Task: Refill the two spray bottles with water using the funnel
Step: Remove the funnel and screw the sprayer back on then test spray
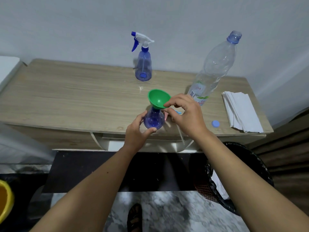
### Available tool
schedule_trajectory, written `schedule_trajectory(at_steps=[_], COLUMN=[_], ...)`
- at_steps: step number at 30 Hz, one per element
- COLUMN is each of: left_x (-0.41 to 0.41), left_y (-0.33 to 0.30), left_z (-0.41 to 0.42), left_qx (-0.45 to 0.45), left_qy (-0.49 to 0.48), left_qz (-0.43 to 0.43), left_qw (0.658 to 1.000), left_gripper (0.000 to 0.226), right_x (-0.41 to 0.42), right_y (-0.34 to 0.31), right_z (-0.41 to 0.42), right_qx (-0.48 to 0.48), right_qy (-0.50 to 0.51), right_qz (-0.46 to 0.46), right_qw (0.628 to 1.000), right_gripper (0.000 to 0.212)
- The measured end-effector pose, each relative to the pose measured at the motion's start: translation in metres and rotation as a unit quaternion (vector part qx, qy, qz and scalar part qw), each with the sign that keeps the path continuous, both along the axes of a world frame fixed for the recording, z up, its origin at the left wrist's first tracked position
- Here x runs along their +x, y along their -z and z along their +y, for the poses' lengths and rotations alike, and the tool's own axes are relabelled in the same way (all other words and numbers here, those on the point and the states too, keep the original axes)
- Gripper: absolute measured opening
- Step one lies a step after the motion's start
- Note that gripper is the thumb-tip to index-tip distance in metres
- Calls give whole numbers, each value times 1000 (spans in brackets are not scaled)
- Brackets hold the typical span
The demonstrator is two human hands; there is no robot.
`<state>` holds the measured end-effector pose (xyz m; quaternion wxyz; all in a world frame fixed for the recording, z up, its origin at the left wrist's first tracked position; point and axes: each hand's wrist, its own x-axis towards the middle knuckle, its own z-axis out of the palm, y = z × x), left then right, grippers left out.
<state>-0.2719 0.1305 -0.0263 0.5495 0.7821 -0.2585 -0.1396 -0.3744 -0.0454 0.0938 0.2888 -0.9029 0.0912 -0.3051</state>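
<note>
Folded white paper towels [241,111] lie near a mesh bin [234,178].

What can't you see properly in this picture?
- Head view: the near spray bottle, its neck is hidden by the green funnel, so how deep the spout sits is unclear.
- Something pink and light blue behind the right hand, mostly covered.
- Water bottle label: too small and blurred to read.
- Yellow tub: cut off by the left edge.

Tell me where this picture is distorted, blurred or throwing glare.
Head view: the wide lens bends the table edge and leans the water bottle outward; the floor and lower corners are smeared, while the funnel and far spray bottle stay fairly sharp; soft highlights glint on the water bottle; light is dim, bluish, with faint shadows.
</note>
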Motion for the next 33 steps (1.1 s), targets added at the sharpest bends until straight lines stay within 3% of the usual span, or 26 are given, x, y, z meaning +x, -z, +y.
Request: schedule_trajectory(at_steps=[5,15,33], left_x=[0,0,0], left_y=[-1,-3,12], left_z=[0,-2,-7], left_qx=[0,15,-17], left_qy=[1,-7,-19], left_qz=[16,1,26], left_qw=[1000,1000,999], left_gripper=[81,84,82], right_x=[8,38,90], right_y=[-14,-23,90], right_z=[-8,-33,-68], right_qx=[10,178,203], right_qy=[-9,73,142], right_qz=[-11,-30,105], right_qw=[1000,981,963], right_gripper=[6,12,13])
